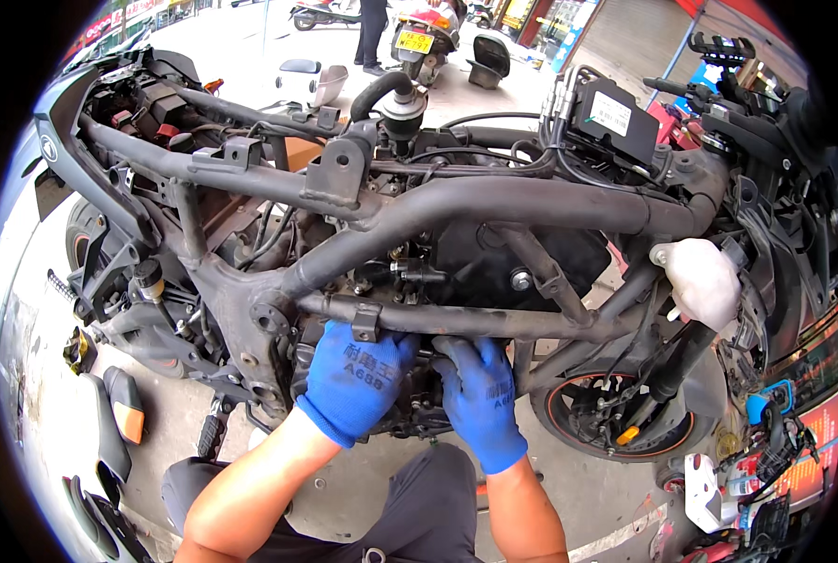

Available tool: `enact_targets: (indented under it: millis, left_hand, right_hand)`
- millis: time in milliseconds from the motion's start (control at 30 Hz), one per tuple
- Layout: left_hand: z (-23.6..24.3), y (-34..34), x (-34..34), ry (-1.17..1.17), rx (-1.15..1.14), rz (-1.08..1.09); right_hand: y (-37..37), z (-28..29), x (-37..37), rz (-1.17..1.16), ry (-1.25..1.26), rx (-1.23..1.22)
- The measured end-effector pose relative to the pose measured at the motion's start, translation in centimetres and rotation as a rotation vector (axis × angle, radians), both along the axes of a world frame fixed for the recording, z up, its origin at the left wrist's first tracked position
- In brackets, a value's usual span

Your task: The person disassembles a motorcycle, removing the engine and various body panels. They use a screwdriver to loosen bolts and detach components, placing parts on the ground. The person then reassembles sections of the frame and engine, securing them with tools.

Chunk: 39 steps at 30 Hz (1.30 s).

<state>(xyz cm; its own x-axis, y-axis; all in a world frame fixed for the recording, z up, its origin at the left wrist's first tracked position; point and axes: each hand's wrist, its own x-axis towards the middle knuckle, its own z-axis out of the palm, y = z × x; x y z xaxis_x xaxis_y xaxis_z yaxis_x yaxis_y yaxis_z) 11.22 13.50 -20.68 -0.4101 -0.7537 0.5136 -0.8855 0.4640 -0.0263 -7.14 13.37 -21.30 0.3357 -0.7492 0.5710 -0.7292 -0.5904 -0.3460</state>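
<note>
A stripped motorcycle with a dark tubular frame (522, 208) stands across the view in front of me. Both my hands wear blue gloves and reach in at the engine (410, 399), just below the lower frame tube (466, 322). My left hand (355, 380) has its back toward me, beside a small bracket (365, 322) on that tube; its fingers are hidden among the engine parts. My right hand (482, 399) is a little to the right, its dark-coated fingers bent in against the engine's upper side. Whatever lies between them is hidden.
A white plastic reservoir (702, 284) hangs at the frame's right, above the front wheel (616, 413). Removed body panels (105, 436) lie at the left. Bottles and parts (743, 479) sit at lower right. Behind are a parked scooter (424, 42) and a standing person (372, 33).
</note>
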Motion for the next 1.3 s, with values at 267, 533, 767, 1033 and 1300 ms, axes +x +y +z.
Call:
enact_targets:
  millis: [267,533,767,1033,1300]
  left_hand:
    - [0.5,-0.2,0.0,0.027,-0.005,-0.009]
    - [1.1,-0.2,-0.1,0.133,0.090,-0.010]
    - [1.3,0.0,0.0,0.174,0.023,-0.024]
    - [1.3,0.1,-0.1,0.127,0.028,-0.048]
    - [1.3,0.0,-0.1,0.110,0.051,-0.038]
  right_hand:
    - [0.1,0.9,0.6,-0.040,-0.041,0.084]
    - [-0.6,-0.6,-0.2,0.020,-0.101,-0.016]
    - [-0.3,-0.7,0.5,-0.088,-0.036,-0.080]
    - [-0.5,-0.6,-0.1,-0.027,-0.024,-0.021]
    - [-1.0,-0.7,0.4,-0.039,-0.058,-0.056]
